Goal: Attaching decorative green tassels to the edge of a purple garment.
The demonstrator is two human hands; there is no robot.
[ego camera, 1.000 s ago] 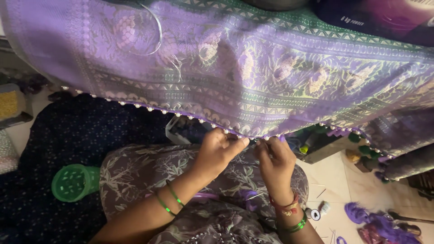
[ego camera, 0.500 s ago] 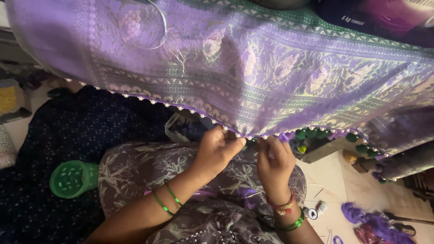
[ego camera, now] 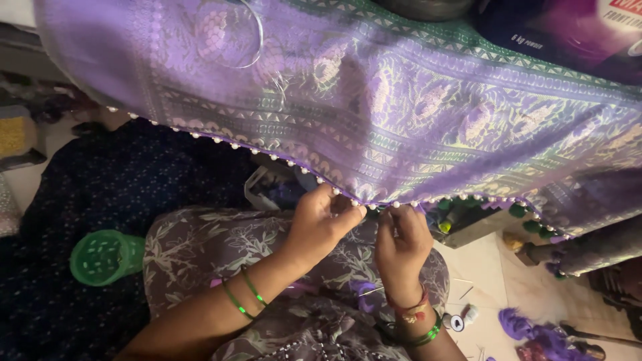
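A purple woven cloth (ego camera: pixel 374 100) with a patterned border hangs across the upper view. Small white beads line its lower edge (ego camera: pixel 281 158). My left hand (ego camera: pixel 321 224) pinches that beaded edge near the middle. Just to its right, my right hand (ego camera: pixel 401 244) holds the same edge with closed fingers; whether a needle is in it is too small to tell. Green bangles sit on my left wrist, and red and green ones on my right.
A green perforated cup (ego camera: pixel 103 257) lies at the left on dark blue cloth (ego camera: pixel 87 194). A box of green and yellow thread spools (ego camera: pixel 468 217) sits under the edge. A small bobbin (ego camera: pixel 457 322) and purple thread (ego camera: pixel 528 327) lie on the floor at right.
The view has shifted a little, so the cloth edge sits slightly lower and left. Both hands stay on the beaded edge, close together.
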